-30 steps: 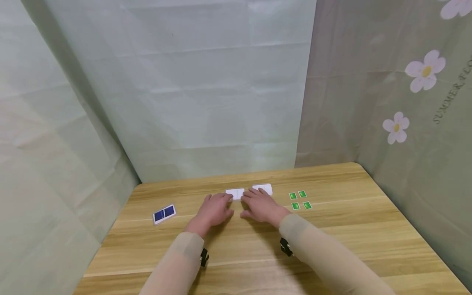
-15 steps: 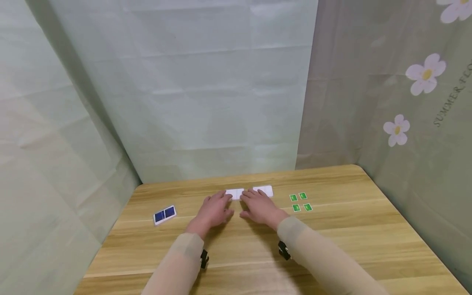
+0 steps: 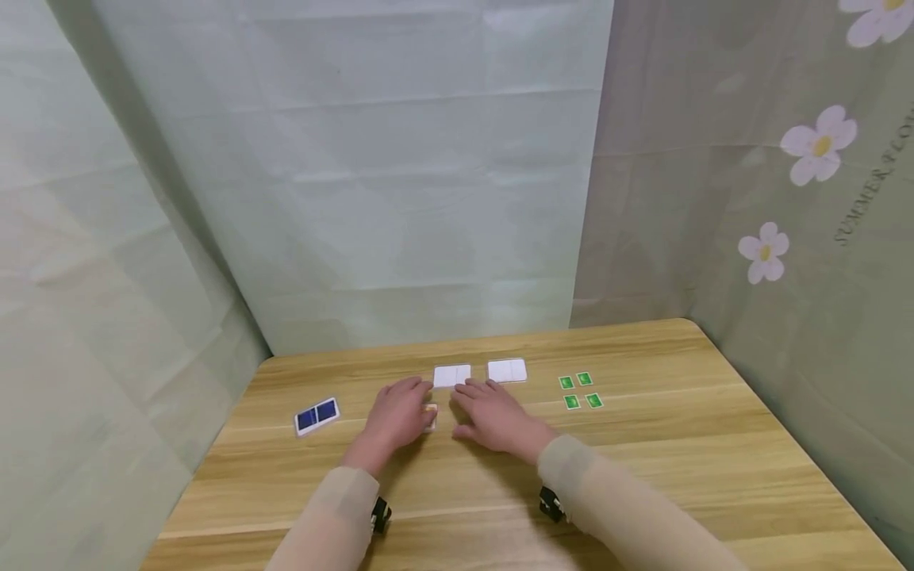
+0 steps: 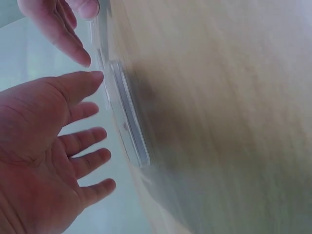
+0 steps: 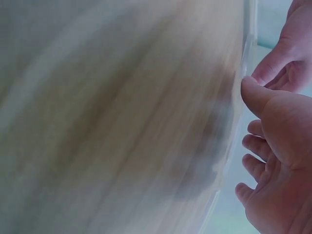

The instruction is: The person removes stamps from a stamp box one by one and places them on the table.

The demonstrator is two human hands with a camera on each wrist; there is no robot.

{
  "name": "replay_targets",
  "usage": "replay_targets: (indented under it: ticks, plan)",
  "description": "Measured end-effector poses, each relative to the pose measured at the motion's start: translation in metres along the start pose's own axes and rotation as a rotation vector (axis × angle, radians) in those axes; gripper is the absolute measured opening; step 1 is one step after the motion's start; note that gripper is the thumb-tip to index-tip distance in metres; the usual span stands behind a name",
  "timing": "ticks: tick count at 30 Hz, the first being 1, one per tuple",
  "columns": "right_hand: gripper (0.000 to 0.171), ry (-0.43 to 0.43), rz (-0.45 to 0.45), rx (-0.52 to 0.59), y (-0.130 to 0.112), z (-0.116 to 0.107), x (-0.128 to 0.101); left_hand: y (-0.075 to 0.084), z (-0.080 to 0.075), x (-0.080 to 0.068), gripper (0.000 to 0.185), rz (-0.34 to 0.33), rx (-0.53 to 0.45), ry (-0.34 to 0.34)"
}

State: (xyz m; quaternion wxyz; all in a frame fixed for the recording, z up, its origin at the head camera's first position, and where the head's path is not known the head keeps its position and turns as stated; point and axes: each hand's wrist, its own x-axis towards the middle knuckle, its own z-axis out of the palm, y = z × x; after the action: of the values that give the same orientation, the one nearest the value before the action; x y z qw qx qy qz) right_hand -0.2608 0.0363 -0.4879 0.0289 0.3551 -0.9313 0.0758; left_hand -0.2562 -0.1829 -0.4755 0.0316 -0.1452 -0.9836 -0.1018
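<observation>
My left hand (image 3: 396, 416) hovers low over a small card-like piece in a clear case (image 3: 432, 418), mostly hidden beneath it. In the left wrist view that flat, clear-edged case (image 4: 130, 114) lies on the table by the left hand (image 4: 44, 151), its fingers spread and apart from it. To the right, my right hand (image 3: 496, 416) hangs over the table with relaxed fingers and holds nothing. Its fingertips are just short of a white two-panel rectangle (image 3: 451, 376). Another white rectangle (image 3: 507, 369) lies flat beside that one. In the right wrist view the right hand (image 5: 285, 151) appears empty.
A white-framed piece with two dark blue panels (image 3: 317, 416) lies at the left of the wooden table (image 3: 678, 476). Several small green square tiles (image 3: 585, 379) are grouped to the right. A pale cloth (image 3: 428, 198) hangs behind the table's far edge.
Both hands have drawn back from the white rectangles, the left one also shifting left. Both white rectangles are now more fully visible, and the cased piece shows beside the left thumb.
</observation>
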Motion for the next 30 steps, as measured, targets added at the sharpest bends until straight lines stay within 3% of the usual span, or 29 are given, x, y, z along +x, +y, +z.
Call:
replay_targets:
  ticks: [6, 17, 30]
  plan:
    - [0.071, -0.007, -0.041, -0.027, -0.011, 0.000, -0.001, -0.004, -0.007, -0.013, 0.046, -0.020, 0.011, 0.050]
    - [0.071, -0.018, -0.103, -0.004, -0.029, 0.001, -0.006, -0.017, -0.002, -0.031, 0.047, -0.056, -0.022, 0.065]
    - [0.068, -0.045, -0.121, -0.034, -0.043, 0.005, -0.006, -0.020, -0.005, -0.042, 0.050, -0.102, -0.046, 0.036]
